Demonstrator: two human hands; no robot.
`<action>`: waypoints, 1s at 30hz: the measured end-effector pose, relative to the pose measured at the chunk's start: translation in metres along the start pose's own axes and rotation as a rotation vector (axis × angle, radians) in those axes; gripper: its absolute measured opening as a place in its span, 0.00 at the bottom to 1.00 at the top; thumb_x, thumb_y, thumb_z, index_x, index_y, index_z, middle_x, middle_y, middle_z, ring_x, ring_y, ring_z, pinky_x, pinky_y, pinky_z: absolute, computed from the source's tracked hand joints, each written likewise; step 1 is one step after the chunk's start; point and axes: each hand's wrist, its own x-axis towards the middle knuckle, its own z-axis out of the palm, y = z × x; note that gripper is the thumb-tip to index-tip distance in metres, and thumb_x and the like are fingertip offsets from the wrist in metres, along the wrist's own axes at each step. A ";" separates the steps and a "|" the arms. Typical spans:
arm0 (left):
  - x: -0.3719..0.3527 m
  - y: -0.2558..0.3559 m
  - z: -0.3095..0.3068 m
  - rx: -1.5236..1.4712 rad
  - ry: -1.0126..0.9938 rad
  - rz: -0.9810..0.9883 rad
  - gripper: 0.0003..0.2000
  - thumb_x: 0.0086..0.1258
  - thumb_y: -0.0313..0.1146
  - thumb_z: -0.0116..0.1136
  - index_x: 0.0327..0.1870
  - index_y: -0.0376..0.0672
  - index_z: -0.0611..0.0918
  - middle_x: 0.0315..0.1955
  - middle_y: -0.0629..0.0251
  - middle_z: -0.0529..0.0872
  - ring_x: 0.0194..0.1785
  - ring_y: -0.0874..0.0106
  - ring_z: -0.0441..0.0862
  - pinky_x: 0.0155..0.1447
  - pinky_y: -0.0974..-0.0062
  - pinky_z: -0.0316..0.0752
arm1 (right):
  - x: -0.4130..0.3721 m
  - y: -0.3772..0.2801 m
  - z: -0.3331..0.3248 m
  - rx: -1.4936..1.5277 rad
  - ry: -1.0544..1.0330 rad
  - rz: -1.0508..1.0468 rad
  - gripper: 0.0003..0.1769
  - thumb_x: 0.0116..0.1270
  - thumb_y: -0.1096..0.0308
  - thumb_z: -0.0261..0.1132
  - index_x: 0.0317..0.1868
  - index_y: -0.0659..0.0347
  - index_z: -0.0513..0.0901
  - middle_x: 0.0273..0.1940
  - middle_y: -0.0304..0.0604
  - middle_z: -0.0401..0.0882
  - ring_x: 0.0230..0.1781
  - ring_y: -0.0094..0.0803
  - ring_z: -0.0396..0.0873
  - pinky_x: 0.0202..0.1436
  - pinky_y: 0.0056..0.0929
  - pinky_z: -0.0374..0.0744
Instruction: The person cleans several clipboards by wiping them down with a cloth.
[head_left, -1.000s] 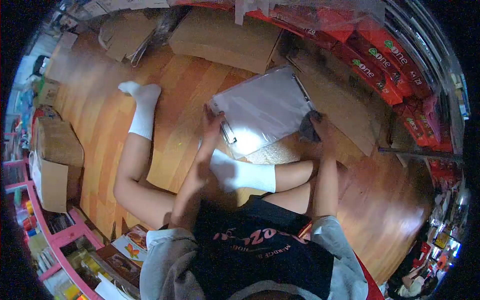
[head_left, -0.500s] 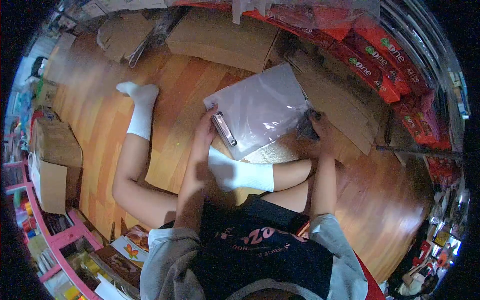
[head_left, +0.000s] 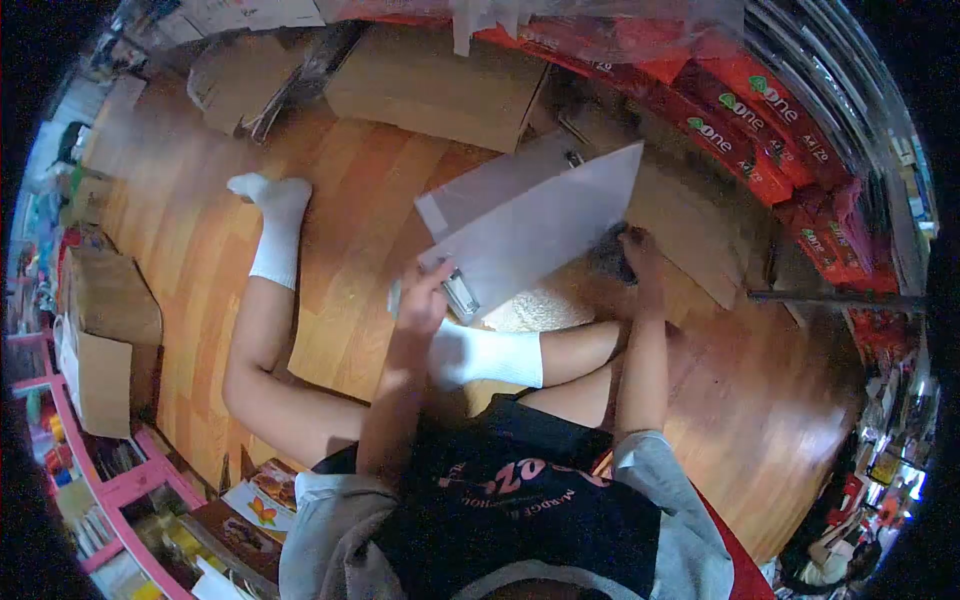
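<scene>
My left hand (head_left: 425,297) is closed on the near-left edge of a pale clipboard (head_left: 550,225), beside its metal clip (head_left: 461,293). The clipboard is tilted over my bent leg. Behind it shows a second pale board (head_left: 485,190), with a small dark clip (head_left: 573,159) at its far edge. My right hand (head_left: 643,255) is closed on a dark crumpled thing (head_left: 612,252) near the clipboard's right side; its kind cannot be made out. A fluffy whitish piece (head_left: 535,312) lies below the boards, next to my white-socked foot (head_left: 485,355).
Cardboard boxes (head_left: 435,85) stand at the far side of the wooden floor (head_left: 340,220). Red paper boxes (head_left: 745,135) are stacked at the right, with a flat cardboard piece (head_left: 690,225) before them. A pink shelf (head_left: 120,490) and an open carton (head_left: 105,340) are at the left.
The clipboard has tilted up and apart from the board behind it, which now shows. My left hand has moved down and shifted its grip by the clip. My right hand has hardly moved.
</scene>
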 end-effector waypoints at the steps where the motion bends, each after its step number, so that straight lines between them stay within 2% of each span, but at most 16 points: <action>1: -0.008 0.013 0.016 0.075 -0.019 0.055 0.12 0.58 0.23 0.53 0.44 0.34 0.72 0.40 0.61 0.77 0.44 0.71 0.74 0.49 0.73 0.69 | 0.005 0.010 0.006 0.035 0.093 0.062 0.23 0.57 0.55 0.57 0.47 0.64 0.73 0.44 0.54 0.75 0.45 0.46 0.73 0.48 0.36 0.70; 3: -0.012 0.039 0.037 0.148 -0.037 0.111 0.11 0.59 0.23 0.53 0.44 0.33 0.74 0.39 0.61 0.78 0.43 0.72 0.75 0.49 0.74 0.69 | 0.016 0.036 0.017 0.116 0.252 0.138 0.22 0.58 0.57 0.56 0.45 0.68 0.74 0.41 0.55 0.76 0.43 0.46 0.75 0.46 0.35 0.71; 4: -0.009 0.054 0.043 0.167 -0.042 0.043 0.10 0.59 0.23 0.53 0.42 0.32 0.76 0.38 0.61 0.79 0.41 0.72 0.76 0.48 0.75 0.69 | 0.021 0.052 0.027 0.165 0.302 0.146 0.22 0.58 0.58 0.56 0.44 0.69 0.75 0.39 0.55 0.77 0.41 0.45 0.75 0.45 0.34 0.71; 5: -0.007 0.061 0.045 0.187 -0.048 -0.025 0.10 0.59 0.24 0.53 0.41 0.31 0.77 0.36 0.61 0.81 0.40 0.73 0.77 0.47 0.76 0.69 | 0.027 0.066 0.034 0.249 0.290 0.138 0.21 0.58 0.59 0.56 0.44 0.70 0.74 0.40 0.56 0.77 0.40 0.44 0.75 0.44 0.33 0.71; 8: -0.002 0.065 0.042 0.028 0.031 0.024 0.08 0.59 0.24 0.53 0.38 0.32 0.80 0.34 0.60 0.82 0.38 0.74 0.78 0.46 0.78 0.70 | 0.024 0.062 0.027 0.365 0.322 0.100 0.21 0.59 0.59 0.57 0.43 0.71 0.74 0.41 0.56 0.76 0.38 0.41 0.75 0.44 0.33 0.71; 11: -0.002 0.060 0.034 0.207 0.098 0.171 0.08 0.56 0.22 0.56 0.36 0.33 0.80 0.33 0.61 0.82 0.38 0.72 0.78 0.45 0.74 0.71 | 0.015 0.023 -0.004 0.336 0.309 0.079 0.23 0.58 0.58 0.58 0.45 0.70 0.73 0.45 0.56 0.75 0.43 0.43 0.74 0.47 0.34 0.71; 13: -0.003 0.068 0.051 0.233 0.099 0.221 0.08 0.56 0.22 0.56 0.37 0.33 0.80 0.34 0.61 0.82 0.38 0.72 0.78 0.45 0.75 0.71 | 0.012 -0.006 -0.021 0.286 0.165 0.331 0.24 0.58 0.57 0.58 0.47 0.69 0.73 0.46 0.57 0.74 0.48 0.45 0.73 0.49 0.36 0.71; 14: -0.004 0.072 0.059 0.256 0.108 0.271 0.09 0.56 0.22 0.56 0.38 0.32 0.80 0.35 0.61 0.82 0.39 0.72 0.78 0.46 0.75 0.71 | 0.015 0.005 -0.014 0.283 0.169 0.336 0.24 0.58 0.57 0.58 0.47 0.69 0.73 0.46 0.57 0.74 0.48 0.45 0.73 0.49 0.36 0.71; 16: -0.001 0.073 0.065 0.263 0.104 0.296 0.09 0.56 0.21 0.56 0.38 0.32 0.80 0.35 0.61 0.82 0.40 0.71 0.78 0.47 0.75 0.70 | 0.023 0.027 0.003 0.168 0.222 0.304 0.30 0.56 0.50 0.58 0.52 0.64 0.70 0.53 0.58 0.68 0.53 0.52 0.68 0.56 0.42 0.66; 18: 0.003 0.073 0.066 0.272 0.102 0.327 0.09 0.57 0.21 0.55 0.38 0.31 0.80 0.36 0.60 0.82 0.40 0.71 0.78 0.48 0.75 0.70 | 0.023 0.031 0.004 0.211 0.196 0.340 0.30 0.57 0.49 0.58 0.52 0.64 0.69 0.53 0.58 0.68 0.53 0.53 0.68 0.56 0.43 0.66; 20: 0.010 0.074 0.063 0.526 0.029 0.445 0.13 0.57 0.20 0.51 0.44 0.34 0.79 0.42 0.57 0.81 0.48 0.71 0.76 0.55 0.73 0.65 | 0.025 0.031 0.005 0.257 0.166 0.374 0.31 0.57 0.48 0.57 0.52 0.64 0.69 0.53 0.58 0.68 0.53 0.53 0.68 0.56 0.44 0.66; 21: 0.014 0.075 0.062 0.527 0.029 0.445 0.13 0.57 0.20 0.51 0.44 0.34 0.79 0.42 0.57 0.81 0.48 0.71 0.76 0.55 0.73 0.65 | 0.028 0.032 0.007 0.220 0.172 0.354 0.31 0.57 0.48 0.57 0.52 0.64 0.70 0.52 0.58 0.68 0.53 0.54 0.68 0.55 0.44 0.66; 23: 0.022 0.076 0.060 0.737 -0.189 0.715 0.17 0.51 0.16 0.50 0.42 0.40 0.81 0.41 0.61 0.81 0.49 0.69 0.77 0.56 0.69 0.65 | 0.029 0.037 0.012 0.183 0.177 0.332 0.31 0.56 0.48 0.57 0.52 0.64 0.70 0.52 0.58 0.69 0.53 0.54 0.67 0.55 0.44 0.67; 25: 0.021 0.077 0.067 0.765 -0.283 0.750 0.18 0.48 0.16 0.50 0.40 0.43 0.82 0.41 0.63 0.82 0.50 0.68 0.77 0.56 0.67 0.64 | 0.021 0.021 0.005 0.098 0.271 0.311 0.26 0.57 0.55 0.59 0.49 0.66 0.73 0.46 0.56 0.74 0.48 0.49 0.73 0.50 0.39 0.71; 27: 0.021 0.082 0.075 0.793 -0.379 0.783 0.19 0.45 0.17 0.50 0.39 0.45 0.83 0.41 0.66 0.82 0.50 0.68 0.77 0.57 0.66 0.62 | 0.024 0.025 0.009 0.126 0.290 0.277 0.25 0.57 0.55 0.59 0.49 0.66 0.73 0.46 0.57 0.74 0.48 0.49 0.73 0.50 0.39 0.71; 30: 0.017 0.091 0.085 1.027 -0.655 0.812 0.18 0.46 0.20 0.52 0.39 0.48 0.82 0.43 0.70 0.81 0.53 0.70 0.74 0.59 0.65 0.57 | 0.026 0.029 0.007 0.226 0.275 0.255 0.25 0.57 0.57 0.59 0.48 0.68 0.73 0.46 0.58 0.74 0.48 0.49 0.72 0.50 0.38 0.70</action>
